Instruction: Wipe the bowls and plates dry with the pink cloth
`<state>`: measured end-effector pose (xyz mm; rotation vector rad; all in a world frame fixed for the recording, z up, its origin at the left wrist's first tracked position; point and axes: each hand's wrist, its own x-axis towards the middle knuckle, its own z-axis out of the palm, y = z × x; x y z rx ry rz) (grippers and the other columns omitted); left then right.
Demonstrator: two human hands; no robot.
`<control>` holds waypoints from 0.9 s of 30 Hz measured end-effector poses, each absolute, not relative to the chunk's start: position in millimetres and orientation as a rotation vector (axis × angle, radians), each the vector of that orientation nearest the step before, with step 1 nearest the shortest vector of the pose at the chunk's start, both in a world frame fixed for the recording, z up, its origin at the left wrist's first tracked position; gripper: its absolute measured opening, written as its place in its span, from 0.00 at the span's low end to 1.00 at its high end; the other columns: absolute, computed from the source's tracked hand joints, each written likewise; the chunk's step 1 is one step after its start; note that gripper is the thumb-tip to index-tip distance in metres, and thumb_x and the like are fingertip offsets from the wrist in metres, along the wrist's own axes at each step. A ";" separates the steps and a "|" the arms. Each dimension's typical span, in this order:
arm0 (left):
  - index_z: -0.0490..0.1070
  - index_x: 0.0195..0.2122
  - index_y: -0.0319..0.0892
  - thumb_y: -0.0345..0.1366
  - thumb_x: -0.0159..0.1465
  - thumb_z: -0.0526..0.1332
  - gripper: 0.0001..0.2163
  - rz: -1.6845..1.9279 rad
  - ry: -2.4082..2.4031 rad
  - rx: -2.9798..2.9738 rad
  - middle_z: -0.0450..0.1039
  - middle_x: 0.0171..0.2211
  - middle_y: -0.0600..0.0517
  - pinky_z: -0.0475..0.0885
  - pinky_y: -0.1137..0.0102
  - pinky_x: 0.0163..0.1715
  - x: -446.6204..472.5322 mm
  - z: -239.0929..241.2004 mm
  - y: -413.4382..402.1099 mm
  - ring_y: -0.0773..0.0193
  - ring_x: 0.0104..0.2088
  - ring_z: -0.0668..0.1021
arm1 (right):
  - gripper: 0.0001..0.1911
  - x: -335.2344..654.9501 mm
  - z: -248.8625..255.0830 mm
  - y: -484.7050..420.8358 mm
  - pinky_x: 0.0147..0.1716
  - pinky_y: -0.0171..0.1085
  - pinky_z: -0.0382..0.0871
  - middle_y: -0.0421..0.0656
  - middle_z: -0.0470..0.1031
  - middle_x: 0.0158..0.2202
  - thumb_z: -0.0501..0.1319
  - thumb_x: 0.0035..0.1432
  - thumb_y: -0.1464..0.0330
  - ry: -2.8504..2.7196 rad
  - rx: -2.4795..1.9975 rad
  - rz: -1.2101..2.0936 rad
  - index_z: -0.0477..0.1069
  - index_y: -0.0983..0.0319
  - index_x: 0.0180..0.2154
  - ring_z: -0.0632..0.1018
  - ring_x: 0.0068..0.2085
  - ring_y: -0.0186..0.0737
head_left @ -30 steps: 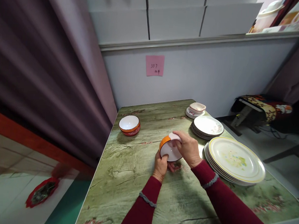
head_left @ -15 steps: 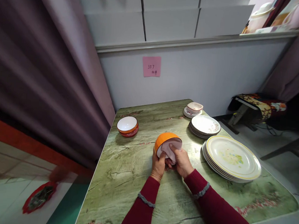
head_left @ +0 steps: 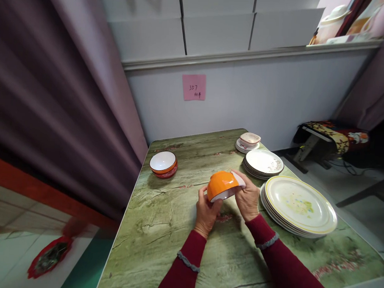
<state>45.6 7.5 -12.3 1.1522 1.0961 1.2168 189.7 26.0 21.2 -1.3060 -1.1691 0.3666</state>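
Observation:
I hold an orange bowl (head_left: 221,184) with a white inside above the green marbled table (head_left: 163,227), tipped nearly upside down with its orange underside facing up. My left hand (head_left: 205,212) grips its lower left rim. My right hand (head_left: 248,197) grips the right rim together with a pale cloth (head_left: 240,180) pressed against the edge. Both arms wear dark red sleeves.
Two stacked bowls (head_left: 163,163) stand at the table's left. On the right sit a stack of large yellow-rimmed plates (head_left: 299,204), a stack of smaller plates (head_left: 263,163) and small dishes (head_left: 249,141) at the back. A purple curtain (head_left: 54,91) hangs left; a covered stool (head_left: 334,135) is right.
The bowl has turned over from open-side-facing-me to orange underside up. My right hand with the cloth slid from inside the bowl to its right rim.

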 end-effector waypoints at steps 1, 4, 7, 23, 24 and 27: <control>0.59 0.54 0.44 0.52 0.54 0.69 0.32 1.242 1.094 1.172 0.72 0.26 0.58 0.67 0.73 0.18 45.3 -11.9 7.7 0.67 0.19 0.71 | 0.19 195.7 25.8 25.6 0.52 0.46 0.74 0.47 0.81 0.47 0.56 0.57 0.70 -1.333 -1.299 0.197 0.78 0.60 0.49 0.80 0.48 0.48; 0.63 0.52 0.44 0.48 0.53 0.70 0.29 1.262 1.140 1.217 0.74 0.28 0.55 0.67 0.73 0.21 44.7 -12.9 7.4 0.66 0.20 0.73 | 0.24 201.3 35.4 21.0 0.56 0.46 0.71 0.47 0.79 0.52 0.54 0.58 0.76 -1.691 -1.220 -0.226 0.76 0.58 0.53 0.78 0.54 0.48; 0.68 0.48 0.45 0.44 0.52 0.70 0.24 1.240 1.245 1.233 0.73 0.23 0.56 0.66 0.72 0.18 44.1 -17.0 6.5 0.65 0.18 0.72 | 0.25 192.0 38.3 14.7 0.57 0.45 0.71 0.46 0.79 0.52 0.53 0.60 0.78 -1.819 -1.147 -0.415 0.75 0.57 0.54 0.76 0.57 0.48; 0.72 0.33 0.38 0.60 0.53 0.65 0.25 1.252 1.032 0.879 0.72 0.15 0.52 0.66 0.71 0.12 50.3 -25.6 9.4 0.64 0.13 0.72 | 0.13 151.4 7.3 21.2 0.19 0.36 0.69 0.42 0.79 0.23 0.62 0.54 0.58 -0.821 -1.284 1.022 0.76 0.62 0.34 0.76 0.22 0.41; 0.72 0.35 0.38 0.60 0.53 0.65 0.26 1.241 1.036 0.875 0.72 0.15 0.53 0.66 0.72 0.12 50.3 -25.1 9.1 0.64 0.12 0.72 | 0.15 145.7 3.4 17.2 0.15 0.35 0.64 0.40 0.75 0.18 0.63 0.54 0.56 -0.765 -1.280 1.094 0.74 0.61 0.31 0.72 0.17 0.39; 0.71 0.43 0.38 0.60 0.53 0.65 0.29 1.194 1.063 0.878 0.71 0.14 0.55 0.61 0.75 0.09 51.0 -22.7 7.7 0.65 0.11 0.71 | 0.19 137.5 -2.7 10.0 0.11 0.34 0.58 0.37 0.68 0.12 0.63 0.53 0.51 -0.737 -1.294 1.152 0.71 0.60 0.27 0.65 0.12 0.36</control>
